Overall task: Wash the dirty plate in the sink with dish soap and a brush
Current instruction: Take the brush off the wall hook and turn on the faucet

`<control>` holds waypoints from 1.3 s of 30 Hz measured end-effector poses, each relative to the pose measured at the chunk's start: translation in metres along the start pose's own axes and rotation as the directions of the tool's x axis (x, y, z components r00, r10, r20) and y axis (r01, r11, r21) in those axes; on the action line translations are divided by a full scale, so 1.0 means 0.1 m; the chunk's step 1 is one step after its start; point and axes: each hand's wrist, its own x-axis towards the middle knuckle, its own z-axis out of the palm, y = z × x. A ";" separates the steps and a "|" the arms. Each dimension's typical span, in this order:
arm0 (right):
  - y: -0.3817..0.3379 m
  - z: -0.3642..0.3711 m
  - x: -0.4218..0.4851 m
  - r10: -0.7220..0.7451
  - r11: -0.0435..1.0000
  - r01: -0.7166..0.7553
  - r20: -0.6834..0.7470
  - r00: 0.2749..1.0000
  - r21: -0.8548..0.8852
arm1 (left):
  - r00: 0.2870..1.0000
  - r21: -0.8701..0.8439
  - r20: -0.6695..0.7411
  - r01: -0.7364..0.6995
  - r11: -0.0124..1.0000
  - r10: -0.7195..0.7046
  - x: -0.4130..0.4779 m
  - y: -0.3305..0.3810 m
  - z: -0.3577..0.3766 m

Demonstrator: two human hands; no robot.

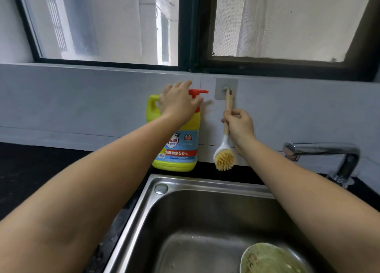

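Observation:
A yellow dish soap bottle with a red pump stands on the dark counter behind the sink. My left hand rests over its top beside the pump, fingers spread. A brush with a wooden handle and yellow bristles hangs head down from a wall hook. My right hand is closed around the handle's middle. The dirty plate, smeared with greenish residue, lies in the steel sink at the bottom right, partly hidden by my right forearm.
A chrome faucet stands at the right behind the sink, its spout pointing left. Dark countertop stretches to the left. A pale wall and a window sill rise close behind the bottle and brush.

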 end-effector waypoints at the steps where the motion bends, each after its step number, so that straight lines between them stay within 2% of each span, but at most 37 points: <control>1: -0.01 0.01 -0.01 0.006 1.000 -0.006 0.000 1.000 0.014 | 0.999 -0.017 -0.034 -0.043 0.999 0.043 -0.07 0.03 0.02; 6: -0.08 0.04 -0.04 -0.007 1.000 0.007 -0.005 1.000 0.020 | 0.984 -0.160 -0.142 -0.134 0.978 0.111 -0.39 0.10 0.18; 10: -0.13 0.04 -0.03 -0.066 0.995 0.068 0.030 0.997 -0.070 | 0.990 -0.305 -0.032 -0.143 0.941 0.140 -0.59 0.12 0.31; 13: -0.18 0.05 -0.09 -0.081 0.995 0.082 0.018 0.997 -0.050 | 0.983 -0.430 0.168 0.006 0.903 0.073 -0.73 0.08 0.42; 18: -0.22 0.01 -0.40 -0.228 0.970 0.233 0.076 0.971 -0.073 | 0.900 -0.543 0.432 0.309 0.781 -0.056 -0.96 -0.01 0.49; 21: -0.19 -0.08 -0.67 -0.246 0.955 0.271 0.193 0.950 -0.117 | 0.870 -0.574 0.484 0.398 0.715 -0.096 -1.15 -0.14 0.51; 24: -0.13 -0.26 -0.92 -0.171 0.966 0.225 0.342 0.924 -0.126 | 0.868 -0.548 0.483 0.403 0.733 -0.116 -1.33 -0.29 0.49; 26: -0.07 -0.47 -1.04 -0.076 0.978 0.163 0.503 0.861 -0.131 | 0.865 -0.507 0.498 0.353 0.786 -0.067 -1.45 -0.36 0.44; 29: 0.06 -0.81 -1.15 0.110 0.990 -0.014 0.710 0.695 -0.140 | 0.879 -0.442 0.476 0.205 0.873 0.035 -1.59 -0.43 0.36; 32: 0.23 -1.07 -1.25 0.319 0.927 -0.362 0.720 0.616 -0.101 | 0.871 -0.338 0.452 -0.029 0.941 0.190 -1.68 -0.36 0.31; 34: 0.34 -1.17 -1.33 0.418 0.855 -0.510 0.711 0.566 -0.096 | 0.836 -0.280 0.465 -0.174 0.944 0.292 -1.72 -0.25 0.30; 37: 0.44 -1.30 -1.50 0.471 0.841 -0.511 0.707 0.528 -0.179 | 0.788 -0.238 0.464 -0.329 0.914 0.405 -1.79 -0.03 0.33; 39: 0.50 -1.32 -1.61 0.467 0.862 -0.465 0.677 0.569 -0.203 | 0.782 -0.190 0.437 -0.403 0.895 0.444 -1.83 0.09 0.39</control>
